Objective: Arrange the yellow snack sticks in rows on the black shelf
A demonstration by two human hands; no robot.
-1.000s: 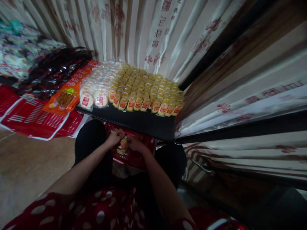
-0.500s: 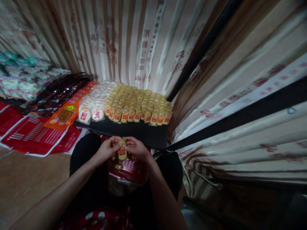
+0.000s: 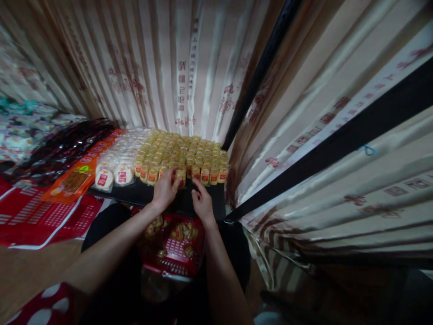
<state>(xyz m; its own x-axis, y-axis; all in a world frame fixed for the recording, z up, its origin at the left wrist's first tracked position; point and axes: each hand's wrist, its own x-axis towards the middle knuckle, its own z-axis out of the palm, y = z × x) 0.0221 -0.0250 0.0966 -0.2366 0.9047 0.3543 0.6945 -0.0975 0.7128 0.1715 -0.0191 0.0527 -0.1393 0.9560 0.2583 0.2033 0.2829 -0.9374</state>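
Note:
My left hand (image 3: 165,188) reaches over the front edge of the black shelf (image 3: 135,194), its fingers closed round a small yellow snack packet (image 3: 181,175) in the front row. My right hand (image 3: 202,201) hovers just right of it, fingers loosely curled and apart, touching nothing I can make out. Rows of yellow packets (image 3: 184,155) cover the shelf right behind both hands. A red basket (image 3: 176,259) sits on my lap below my wrists, with several loose yellow packets inside.
Round white packets (image 3: 115,169) lie left of the yellow rows, then an orange packet row (image 3: 72,180) and dark glossy bags (image 3: 57,151). Red baskets (image 3: 30,216) lie at the left. Cream curtains (image 3: 304,135) with black bars hang behind and to the right.
Both hands rose from the red basket on my lap to the shelf's front row, carrying a yellow packet. The view tilted upward.

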